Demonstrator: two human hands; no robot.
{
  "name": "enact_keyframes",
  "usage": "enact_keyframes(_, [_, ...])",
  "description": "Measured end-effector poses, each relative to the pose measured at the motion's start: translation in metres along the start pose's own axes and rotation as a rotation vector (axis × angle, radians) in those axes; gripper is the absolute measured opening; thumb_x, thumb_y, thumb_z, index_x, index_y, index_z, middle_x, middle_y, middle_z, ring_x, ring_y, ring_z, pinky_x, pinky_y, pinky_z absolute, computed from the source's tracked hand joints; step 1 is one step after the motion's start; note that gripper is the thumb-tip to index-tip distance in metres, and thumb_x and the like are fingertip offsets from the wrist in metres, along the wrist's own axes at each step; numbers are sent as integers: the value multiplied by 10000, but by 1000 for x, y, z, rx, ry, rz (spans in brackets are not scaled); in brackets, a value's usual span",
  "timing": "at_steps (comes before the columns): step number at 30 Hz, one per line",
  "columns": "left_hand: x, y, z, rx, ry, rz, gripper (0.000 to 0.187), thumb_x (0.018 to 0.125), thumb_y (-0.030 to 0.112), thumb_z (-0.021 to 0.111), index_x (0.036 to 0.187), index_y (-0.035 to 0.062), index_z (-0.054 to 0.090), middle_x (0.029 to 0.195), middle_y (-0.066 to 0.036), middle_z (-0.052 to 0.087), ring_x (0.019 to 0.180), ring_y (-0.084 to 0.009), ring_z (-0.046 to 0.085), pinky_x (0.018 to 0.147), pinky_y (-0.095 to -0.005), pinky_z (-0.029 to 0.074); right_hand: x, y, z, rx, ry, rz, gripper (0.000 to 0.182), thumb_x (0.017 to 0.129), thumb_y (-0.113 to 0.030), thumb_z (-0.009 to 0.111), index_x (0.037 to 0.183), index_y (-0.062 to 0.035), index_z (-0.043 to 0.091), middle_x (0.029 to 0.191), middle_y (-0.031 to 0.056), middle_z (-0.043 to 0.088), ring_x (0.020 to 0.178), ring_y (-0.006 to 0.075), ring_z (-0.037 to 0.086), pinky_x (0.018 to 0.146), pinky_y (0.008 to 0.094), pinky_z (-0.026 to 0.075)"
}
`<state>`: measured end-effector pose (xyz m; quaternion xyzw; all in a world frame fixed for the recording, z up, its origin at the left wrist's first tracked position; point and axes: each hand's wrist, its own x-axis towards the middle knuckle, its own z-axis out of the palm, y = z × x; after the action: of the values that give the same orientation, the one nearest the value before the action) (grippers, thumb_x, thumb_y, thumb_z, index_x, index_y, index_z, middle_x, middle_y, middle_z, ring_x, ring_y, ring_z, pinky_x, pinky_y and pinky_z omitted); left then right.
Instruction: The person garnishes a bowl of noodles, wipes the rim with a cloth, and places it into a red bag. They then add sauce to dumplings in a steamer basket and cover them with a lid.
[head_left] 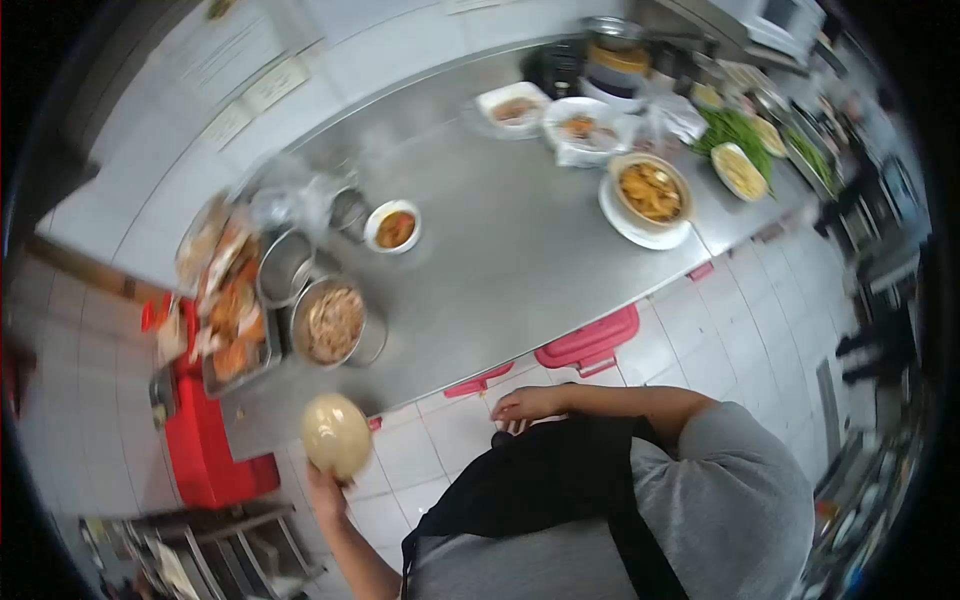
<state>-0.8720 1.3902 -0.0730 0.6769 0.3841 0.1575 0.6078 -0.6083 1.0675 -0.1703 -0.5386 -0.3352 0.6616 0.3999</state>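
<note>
My left hand (327,490) grips a glossy cream-coloured domed lid (337,435) by its lower edge, just off the front edge of the steel counter. The fingers under it are partly hidden. Near it on the counter, a metal pot (301,340) holds pale shredded or chopped food. My right hand (528,404) hangs in front of my black apron, fingers loosely apart and nothing in them. Farther right, a beige clay pot (684,180) of yellow-brown food sits uncovered on a white plate (650,238).
The steel counter (480,240) carries a small white bowl of red-brown food (395,228), a tray of orange food (235,360) and an empty metal pot (288,266). Dishes and green vegetables (735,140) stand at the right. Red bins (590,338) sit below the front edge.
</note>
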Motion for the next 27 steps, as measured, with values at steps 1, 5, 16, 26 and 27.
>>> enact_keyframes(1, [-20,-6,6,-6,-67,-33,458,827,281,533,1177,17,402,859,-89,600,543,-120,563,360,-214,387,2,-14,7,165,0,5,476,917,-409,434,1228,-50,458,1089,145,569,887,219,590,763,332,485])
enact_keyframes(5, [-61,51,126,-192,-338,-66,452,845,210,505,1236,24,374,1039,-100,553,740,-139,593,541,-209,457,-27,-78,16,664,4,-39,619,888,-566,363,1294,-101,412,1183,136,545,1021,235,561,865,380,451])
enact_keyframes(16, [-40,164,438,279,-863,434,492,887,132,454,1323,23,254,1213,-141,468,1010,-202,539,806,-328,475,-259,-44,-101,1087,595,-515,473,911,-434,414,1226,-89,489,1191,99,552,1043,213,565,882,389,467])
enact_keyframes(26, [42,113,555,-39,-511,-1,443,932,236,422,1313,25,341,1069,-94,494,847,-140,516,724,-265,484,-334,-123,-259,-1133,1380,-439,326,763,-359,634,999,-136,624,910,103,543,819,251,592,670,343,494])
enact_keyframes(27, [52,111,557,-23,-491,-12,426,937,232,411,1302,19,354,1065,-94,495,838,-141,517,722,-266,484,-325,-116,-272,-1191,1346,-436,334,742,-374,643,986,-148,628,897,107,529,814,265,586,665,349,495])
